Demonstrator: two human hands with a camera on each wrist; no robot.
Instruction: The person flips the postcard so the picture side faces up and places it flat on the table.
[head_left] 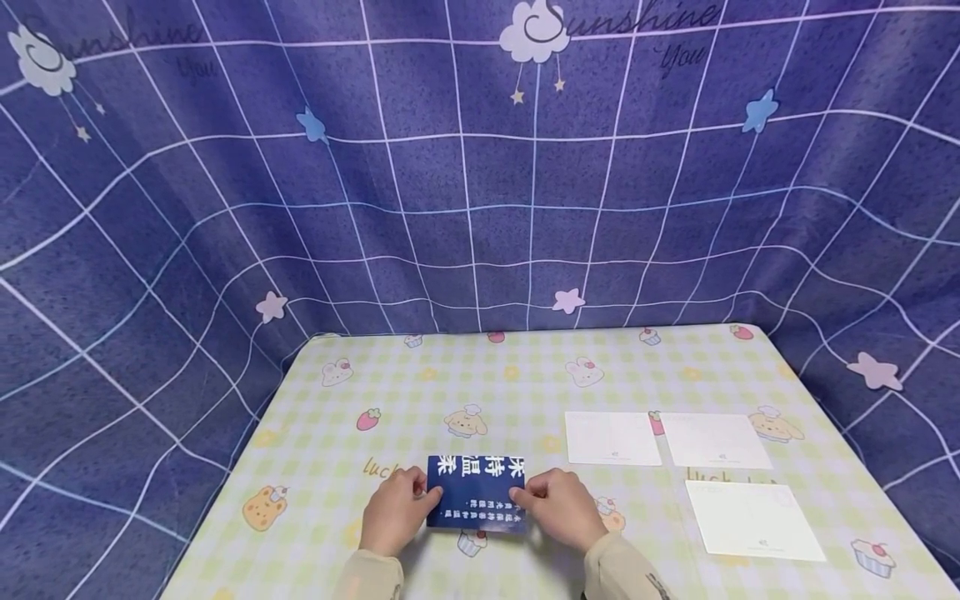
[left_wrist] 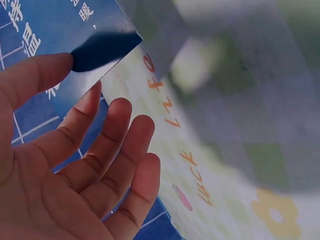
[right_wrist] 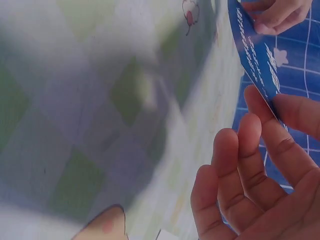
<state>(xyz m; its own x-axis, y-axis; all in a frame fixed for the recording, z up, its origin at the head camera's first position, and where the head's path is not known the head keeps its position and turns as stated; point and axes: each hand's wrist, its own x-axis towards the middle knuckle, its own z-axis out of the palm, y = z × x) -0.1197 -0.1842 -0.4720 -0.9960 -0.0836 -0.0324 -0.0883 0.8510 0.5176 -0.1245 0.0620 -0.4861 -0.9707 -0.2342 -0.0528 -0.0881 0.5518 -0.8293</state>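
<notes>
A dark blue postcard with white printed characters is held between both hands above the table, its lettering upside down in the head view. My left hand pinches its left edge, thumb on the printed face and index finger behind. At the opposite edge my right hand pinches the card the same way. In the left wrist view the card bears a dark thumb reflection, and the other fingers spread loosely below it. The right wrist view shows the card nearly edge-on, with both hands on it.
Three white cards lie on the right of the table: one back left, one back right and one nearer the front. A checkered cloth with cartoon prints covers the table. Blue gridded curtain hangs behind and at the sides.
</notes>
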